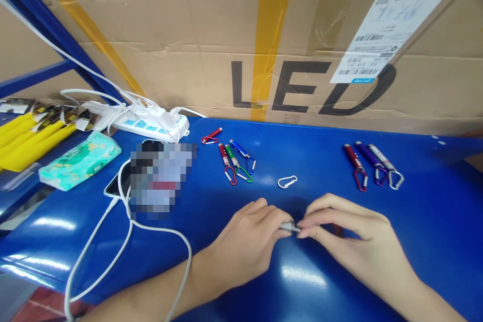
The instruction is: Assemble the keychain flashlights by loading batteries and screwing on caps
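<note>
My left hand (251,241) is closed around a small silver keychain flashlight (289,227), most of it hidden in the fist. Thumb and fingertips of my right hand (347,241) pinch the narrow end that sticks out; I cannot make out the detail there. Just beyond the hands lies a loose silver carabiner clip (287,181). Behind it to the left are a red flashlight (224,154), a green one (232,155) and a blue one (239,148), each with its clip. Another red flashlight (215,134) lies behind these.
Right of the hands lie red (351,155), purple (367,154) and silver (379,156) flashlights. A big cardboard box (188,35) walls off the back of the blue table (317,156). Left are a power strip (147,123), tissue pack (81,161), blurred phone (162,176) and white cable (166,230).
</note>
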Tool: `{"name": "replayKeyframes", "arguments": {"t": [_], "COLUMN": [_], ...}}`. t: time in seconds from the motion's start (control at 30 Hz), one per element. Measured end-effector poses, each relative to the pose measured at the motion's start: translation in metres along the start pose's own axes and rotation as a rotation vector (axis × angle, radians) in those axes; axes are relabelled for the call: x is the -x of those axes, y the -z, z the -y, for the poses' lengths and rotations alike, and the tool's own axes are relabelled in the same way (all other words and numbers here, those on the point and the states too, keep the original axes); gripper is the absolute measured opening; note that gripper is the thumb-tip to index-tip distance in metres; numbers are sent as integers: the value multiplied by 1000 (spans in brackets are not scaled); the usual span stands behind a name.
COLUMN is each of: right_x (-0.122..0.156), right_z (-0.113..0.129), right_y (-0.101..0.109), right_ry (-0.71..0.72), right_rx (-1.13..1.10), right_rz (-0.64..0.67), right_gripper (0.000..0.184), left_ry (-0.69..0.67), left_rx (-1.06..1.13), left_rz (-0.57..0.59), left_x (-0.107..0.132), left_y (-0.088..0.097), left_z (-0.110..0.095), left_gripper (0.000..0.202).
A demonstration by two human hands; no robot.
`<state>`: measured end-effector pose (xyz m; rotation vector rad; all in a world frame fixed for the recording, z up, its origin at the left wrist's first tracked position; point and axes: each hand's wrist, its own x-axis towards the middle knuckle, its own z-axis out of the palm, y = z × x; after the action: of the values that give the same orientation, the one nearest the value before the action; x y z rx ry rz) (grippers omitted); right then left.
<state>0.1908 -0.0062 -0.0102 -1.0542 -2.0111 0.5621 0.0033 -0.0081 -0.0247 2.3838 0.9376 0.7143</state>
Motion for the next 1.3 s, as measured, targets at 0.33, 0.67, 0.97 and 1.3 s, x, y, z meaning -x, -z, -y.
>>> {"name": "replayKeyframes", "arguments": {"t": [0.33,0.67,0.97,1.3], "right_x": [-4,-2,4,9], "right_z": [1,-4,-6,-3], "right_y": [-6,-4,-6,5], "right_ry": [-369,-570,-262,193], "right_rx": [-212,-323,-95,248], "right_rz": [88,180,0,-14], "right_gripper": [22,23,13,16], "left_ry": [-41,-48,80,84], "left_rx": [-87,-142,-28,43], "left_rz": [-55,10,20,-3], "left_x": [3,0,1,1], "left_y": [-8,-4,-2,-2], "left_z": [1,3,-1,-2], "left_gripper": [27,23,20,18]}}
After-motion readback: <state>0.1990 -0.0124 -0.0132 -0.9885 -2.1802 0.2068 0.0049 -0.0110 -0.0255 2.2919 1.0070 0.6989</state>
